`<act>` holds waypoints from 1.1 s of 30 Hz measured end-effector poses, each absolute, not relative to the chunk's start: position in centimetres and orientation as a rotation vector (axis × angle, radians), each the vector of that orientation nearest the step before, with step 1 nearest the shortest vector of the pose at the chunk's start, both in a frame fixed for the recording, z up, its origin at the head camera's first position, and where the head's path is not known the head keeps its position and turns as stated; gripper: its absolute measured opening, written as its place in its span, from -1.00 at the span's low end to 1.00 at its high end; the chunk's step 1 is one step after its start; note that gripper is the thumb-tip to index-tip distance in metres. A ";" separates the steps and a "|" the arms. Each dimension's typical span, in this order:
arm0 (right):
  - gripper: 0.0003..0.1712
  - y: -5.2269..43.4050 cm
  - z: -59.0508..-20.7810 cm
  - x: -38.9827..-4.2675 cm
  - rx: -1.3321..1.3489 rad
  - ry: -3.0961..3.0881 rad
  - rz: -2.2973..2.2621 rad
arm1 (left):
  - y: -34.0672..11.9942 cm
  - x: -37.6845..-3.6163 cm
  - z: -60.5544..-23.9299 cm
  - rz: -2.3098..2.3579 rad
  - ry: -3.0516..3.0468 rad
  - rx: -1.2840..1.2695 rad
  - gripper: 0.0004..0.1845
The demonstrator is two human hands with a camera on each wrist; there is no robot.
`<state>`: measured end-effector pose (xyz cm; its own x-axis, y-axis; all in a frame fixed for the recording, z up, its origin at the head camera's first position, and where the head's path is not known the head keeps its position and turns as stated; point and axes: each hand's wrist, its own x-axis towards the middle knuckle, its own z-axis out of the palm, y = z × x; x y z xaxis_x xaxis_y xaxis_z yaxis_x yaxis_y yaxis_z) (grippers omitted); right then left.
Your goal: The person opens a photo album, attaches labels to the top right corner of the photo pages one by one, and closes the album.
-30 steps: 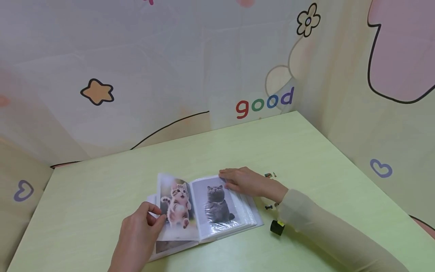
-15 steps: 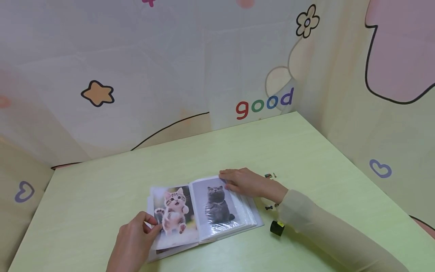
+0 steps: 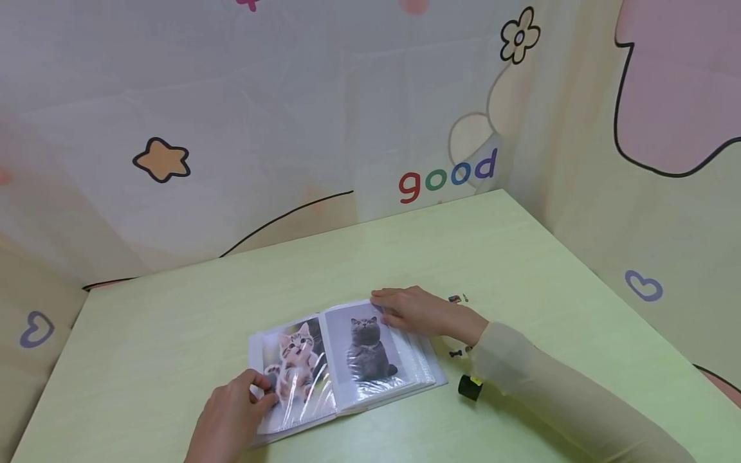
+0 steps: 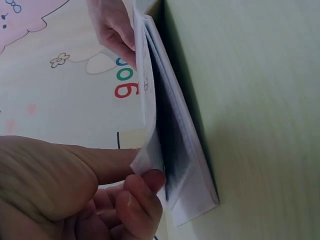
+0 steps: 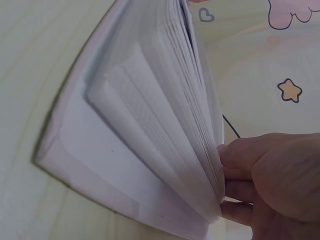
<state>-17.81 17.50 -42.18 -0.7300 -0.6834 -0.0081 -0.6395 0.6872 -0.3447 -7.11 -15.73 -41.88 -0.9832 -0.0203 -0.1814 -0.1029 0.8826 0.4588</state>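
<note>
Glossy plastic page (image 3: 295, 376) with the tabby kitten sits pinched between thumb and fingers of the left hand (image 3: 231, 411), low over the photo album (image 3: 347, 360) on the green table (image 3: 173, 321). Beyond that pinch, the right hand (image 3: 419, 313) presses flat on the grey-cat page. A tug could crease the sleeve. A second ago this page stood upright; now it lies nearly flat.

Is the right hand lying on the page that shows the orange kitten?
No, the right hand rests on the page with the grey cat photo in the open plastic-sleeved photo album.
</note>
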 end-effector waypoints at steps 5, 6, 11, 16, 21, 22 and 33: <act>-0.42 17.6 -42.1 -17.8 -1.065 2.744 -0.462 | -15.7 -7.2 -42.2 0.667 2.842 -0.091 -0.74; -0.42 17.6 -42.1 -17.8 -1.061 2.742 -0.463 | -15.7 -7.2 -42.2 0.656 2.836 -0.089 -0.73; -0.41 17.5 -42.1 -17.7 -1.061 2.743 -0.468 | -15.6 -7.2 -42.2 0.565 2.885 -0.037 -0.69; -0.41 17.5 -42.3 -17.7 -1.055 2.747 -0.463 | -15.2 -7.1 -42.4 0.530 2.944 0.018 -0.67; -0.40 17.4 -42.4 -17.7 -1.042 2.743 -0.466 | -14.7 -6.8 -42.7 0.535 2.989 0.147 -0.57; -0.40 17.4 -42.4 -17.7 -1.037 2.740 -0.469 | -14.7 -6.7 -42.7 0.523 3.004 0.179 -0.57; -0.34 18.2 -41.8 -17.3 -0.975 2.716 -0.617 | -14.3 -6.2 -42.4 0.440 3.037 0.209 -0.46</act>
